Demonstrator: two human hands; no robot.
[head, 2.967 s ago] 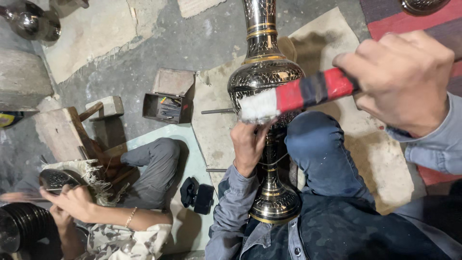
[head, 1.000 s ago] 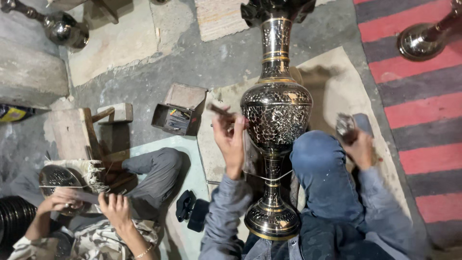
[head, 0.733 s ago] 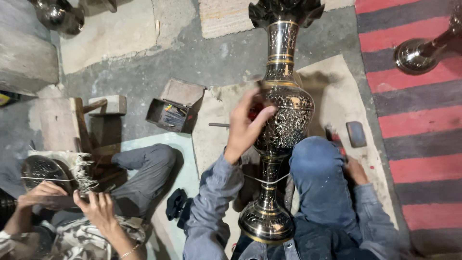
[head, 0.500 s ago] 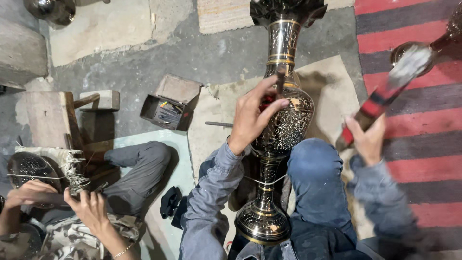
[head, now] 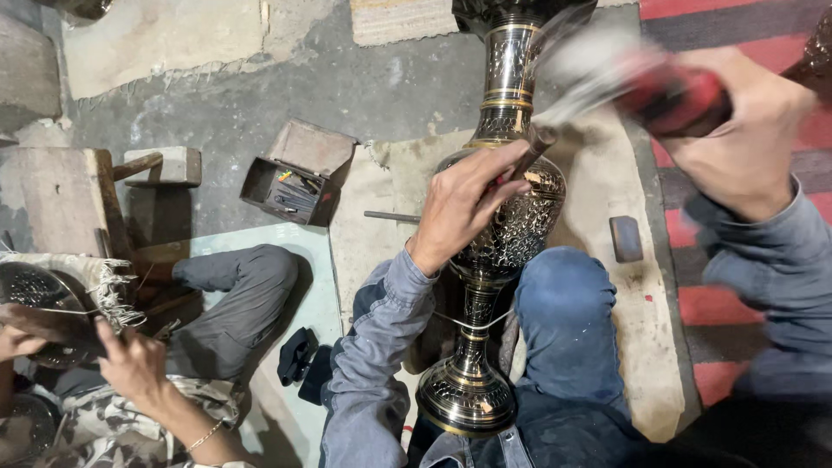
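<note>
A tall engraved brass vase (head: 511,217) lies tilted across my lap, its foot near me and its neck pointing away. My left hand (head: 464,204) rests on the vase's belly and pinches a thin metal chisel (head: 530,152) against it. My right hand (head: 741,130) is raised at the upper right, gripping the red handle of a hammer (head: 641,82). The hammer is blurred with motion, its pale head above the vase's shoulder.
A co-worker sits at the left, hands (head: 130,364) on a round engraved plate (head: 35,299). An open small box of tools (head: 290,178) lies on the grey floor. A dark block (head: 626,238) sits on the mat, with a red striped rug (head: 737,295) on the right.
My right hand picked up the hammer and lifted it high over the vase. My left hand set the chisel on the vase's belly. The view moved closer.
</note>
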